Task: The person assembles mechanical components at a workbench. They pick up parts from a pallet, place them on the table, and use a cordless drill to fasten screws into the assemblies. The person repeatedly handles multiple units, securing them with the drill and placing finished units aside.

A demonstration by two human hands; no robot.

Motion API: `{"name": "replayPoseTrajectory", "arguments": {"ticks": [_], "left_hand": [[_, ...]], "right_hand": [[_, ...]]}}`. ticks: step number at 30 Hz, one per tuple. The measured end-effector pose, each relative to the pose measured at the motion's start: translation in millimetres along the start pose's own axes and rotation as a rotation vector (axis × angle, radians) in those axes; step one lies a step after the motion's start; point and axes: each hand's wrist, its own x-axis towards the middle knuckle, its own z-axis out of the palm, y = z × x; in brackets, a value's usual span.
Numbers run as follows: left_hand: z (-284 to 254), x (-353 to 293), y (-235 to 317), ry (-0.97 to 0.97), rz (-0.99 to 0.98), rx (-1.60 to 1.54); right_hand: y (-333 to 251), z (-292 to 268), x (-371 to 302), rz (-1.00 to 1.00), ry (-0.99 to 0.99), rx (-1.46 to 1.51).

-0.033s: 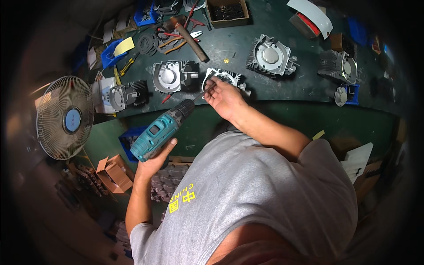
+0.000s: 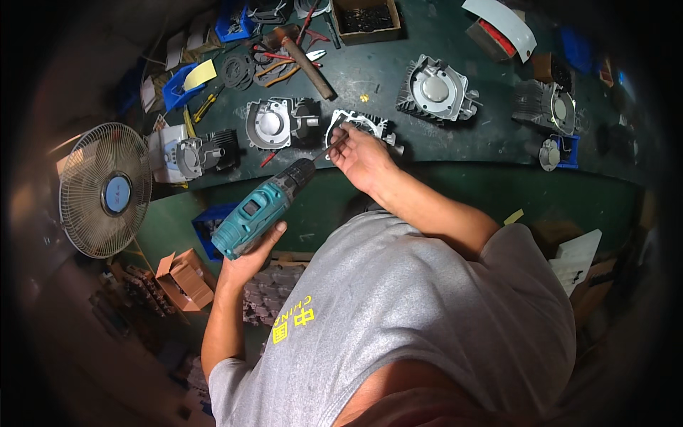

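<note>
My left hand is wrapped round the handle of a teal cordless drill. A long thin bit runs from its dark chuck up and right to a silver metal casting near the bench's front edge. At that casting my right hand has its fingers curled and pinched about the far part of the bit. The bit's tip and part of the casting are hidden by these fingers. Just left of it, another silver finned casting stands with its round opening facing up.
More finned castings stand along the green bench. Behind are a hammer, pliers, blue bins and a box of dark parts. A fan stands left; a cardboard box sits below.
</note>
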Motion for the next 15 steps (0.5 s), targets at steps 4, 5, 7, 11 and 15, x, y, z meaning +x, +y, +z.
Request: {"name": "replayPoseTrajectory", "arguments": {"ticks": [4,5,7,11,15], "left_hand": [[4.9,12.8,6.0,-0.043,0.056,0.027],[6.3,15.5,5.3,-0.048,0.073,0.028],[7.3,19.4,7.5,-0.059,0.082,0.031],[4.9,26.1,19.6,-0.084,0.089,0.048],[-4.9,42.4,52.1,-0.142,0.099,0.082]], "right_hand": [[1.2,-0.3,2.2,-0.035,-0.001,0.041],[2.3,-2.4,4.0,-0.037,-0.006,0.042],[2.7,-6.2,7.8,-0.04,-0.01,0.056],[1.5,-12.0,11.0,-0.047,-0.028,0.073],[-10.3,-13.9,-11.1,0.042,-0.111,-0.031]]}}
